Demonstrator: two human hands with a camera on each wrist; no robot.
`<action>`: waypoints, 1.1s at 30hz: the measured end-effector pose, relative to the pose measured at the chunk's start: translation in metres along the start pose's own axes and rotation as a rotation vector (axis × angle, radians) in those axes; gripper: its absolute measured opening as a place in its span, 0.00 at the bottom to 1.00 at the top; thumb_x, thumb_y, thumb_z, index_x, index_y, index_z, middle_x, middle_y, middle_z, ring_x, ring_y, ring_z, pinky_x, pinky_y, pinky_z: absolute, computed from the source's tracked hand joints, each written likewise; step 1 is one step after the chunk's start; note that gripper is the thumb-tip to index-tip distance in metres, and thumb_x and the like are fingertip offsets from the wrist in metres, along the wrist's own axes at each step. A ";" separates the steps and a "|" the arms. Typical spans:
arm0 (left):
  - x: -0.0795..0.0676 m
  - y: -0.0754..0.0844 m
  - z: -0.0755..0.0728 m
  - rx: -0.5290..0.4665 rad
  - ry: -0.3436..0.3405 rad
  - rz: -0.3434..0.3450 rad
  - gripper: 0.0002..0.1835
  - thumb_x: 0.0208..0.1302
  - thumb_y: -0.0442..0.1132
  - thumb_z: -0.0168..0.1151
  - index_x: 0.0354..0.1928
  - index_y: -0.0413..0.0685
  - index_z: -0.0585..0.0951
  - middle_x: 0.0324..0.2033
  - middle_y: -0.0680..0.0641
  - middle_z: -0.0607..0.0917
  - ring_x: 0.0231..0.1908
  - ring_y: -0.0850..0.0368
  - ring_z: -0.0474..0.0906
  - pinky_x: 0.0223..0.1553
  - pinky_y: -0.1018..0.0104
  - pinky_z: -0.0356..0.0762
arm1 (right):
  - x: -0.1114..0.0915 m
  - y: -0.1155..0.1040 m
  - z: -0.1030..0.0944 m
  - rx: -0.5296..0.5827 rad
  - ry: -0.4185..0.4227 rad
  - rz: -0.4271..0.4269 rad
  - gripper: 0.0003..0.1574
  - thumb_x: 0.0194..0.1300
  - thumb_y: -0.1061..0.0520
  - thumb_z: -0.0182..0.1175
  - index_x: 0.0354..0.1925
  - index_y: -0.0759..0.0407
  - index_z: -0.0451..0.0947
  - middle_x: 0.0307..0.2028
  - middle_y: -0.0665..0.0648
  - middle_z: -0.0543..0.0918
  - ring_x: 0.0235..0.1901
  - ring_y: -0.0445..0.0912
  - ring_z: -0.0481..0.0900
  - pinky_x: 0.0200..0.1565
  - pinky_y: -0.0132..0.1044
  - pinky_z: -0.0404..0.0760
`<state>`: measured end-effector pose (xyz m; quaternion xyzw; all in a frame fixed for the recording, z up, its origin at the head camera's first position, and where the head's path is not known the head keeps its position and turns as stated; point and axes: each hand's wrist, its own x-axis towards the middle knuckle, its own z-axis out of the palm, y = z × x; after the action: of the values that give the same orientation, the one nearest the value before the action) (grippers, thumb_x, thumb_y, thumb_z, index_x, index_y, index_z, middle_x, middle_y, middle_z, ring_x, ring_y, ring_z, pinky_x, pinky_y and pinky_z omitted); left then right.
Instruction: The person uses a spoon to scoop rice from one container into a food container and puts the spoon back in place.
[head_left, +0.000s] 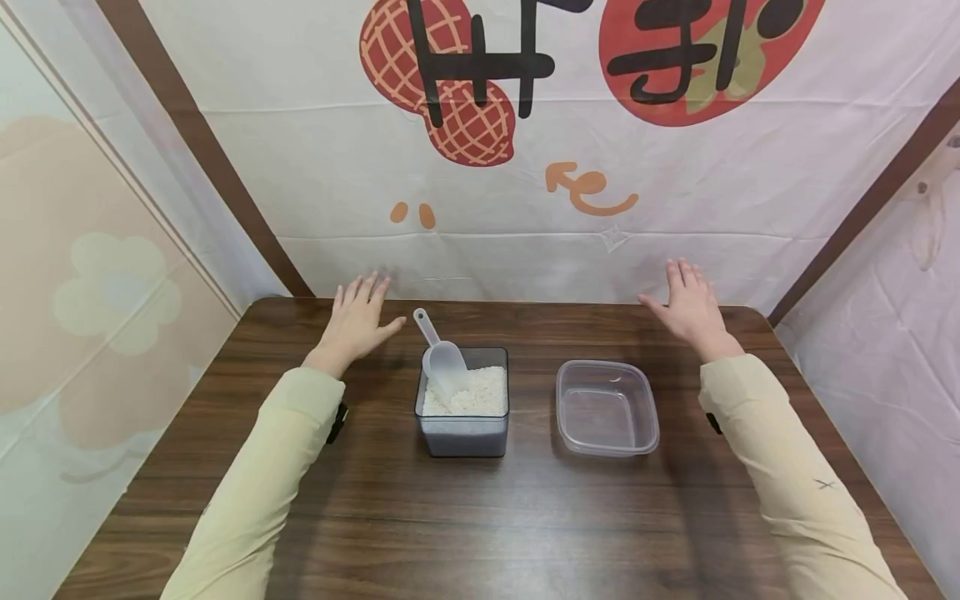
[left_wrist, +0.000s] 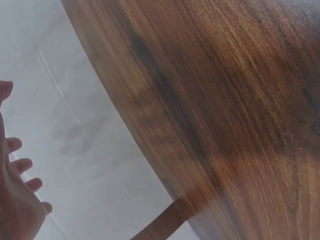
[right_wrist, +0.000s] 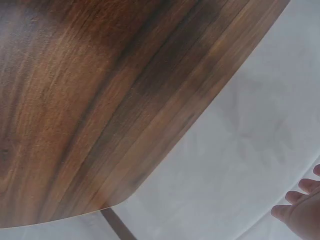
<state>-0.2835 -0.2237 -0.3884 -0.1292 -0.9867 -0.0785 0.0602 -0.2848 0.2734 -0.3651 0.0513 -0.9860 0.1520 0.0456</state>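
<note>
My left hand [head_left: 356, 327] hovers near the table's far edge with straight, spread fingers and holds nothing. Beside it, to the right, is a dark translucent square container [head_left: 462, 437] filled with white rice [head_left: 480, 396]. A translucent scoop [head_left: 444, 360] leans in the rice, its handle pointing up toward the back left. On the right, a clear plastic box [head_left: 607, 410] without a lid sits on the table. My right hand [head_left: 690, 310] is beyond it near the far right corner, fingers extended and nothing held. The wrist views show parts of the left hand [left_wrist: 20, 205] and right hand [right_wrist: 304, 210].
The brown wood-grain table [head_left: 480, 525] fills the lower middle of the head view. A white printed cloth [head_left: 315, 167] hangs behind its far edge. More cloth panels stand at the left [head_left: 97, 333] and right [head_left: 885, 317] sides.
</note>
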 end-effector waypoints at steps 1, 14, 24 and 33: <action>0.000 0.000 0.000 -0.001 -0.003 0.001 0.41 0.62 0.58 0.51 0.69 0.40 0.52 0.68 0.36 0.50 0.66 0.37 0.42 0.63 0.40 0.34 | 0.000 -0.002 -0.001 -0.001 0.000 -0.005 0.53 0.65 0.36 0.46 0.69 0.69 0.38 0.67 0.74 0.41 0.66 0.67 0.37 0.62 0.61 0.38; -0.006 0.004 -0.002 -0.046 -0.002 0.032 0.42 0.63 0.59 0.49 0.69 0.39 0.51 0.67 0.34 0.51 0.66 0.38 0.42 0.63 0.40 0.35 | -0.001 -0.014 0.002 0.010 0.008 -0.099 0.55 0.63 0.30 0.42 0.69 0.69 0.42 0.67 0.73 0.45 0.66 0.65 0.40 0.63 0.59 0.39; -0.011 0.008 -0.003 -0.083 0.010 0.063 0.41 0.62 0.57 0.51 0.69 0.39 0.52 0.66 0.34 0.53 0.66 0.38 0.43 0.63 0.40 0.35 | 0.002 -0.029 0.002 -0.039 -0.008 -0.158 0.49 0.66 0.39 0.48 0.67 0.72 0.46 0.66 0.73 0.48 0.65 0.65 0.44 0.63 0.58 0.43; -0.019 0.010 -0.007 -0.101 0.032 0.090 0.41 0.63 0.59 0.49 0.68 0.38 0.53 0.65 0.34 0.55 0.66 0.38 0.44 0.63 0.41 0.37 | 0.001 -0.039 0.001 -0.031 -0.027 -0.181 0.50 0.64 0.39 0.50 0.67 0.72 0.46 0.67 0.72 0.48 0.66 0.64 0.43 0.64 0.57 0.43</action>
<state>-0.2620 -0.2203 -0.3825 -0.1752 -0.9735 -0.1274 0.0730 -0.2817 0.2358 -0.3548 0.1414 -0.9801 0.1311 0.0469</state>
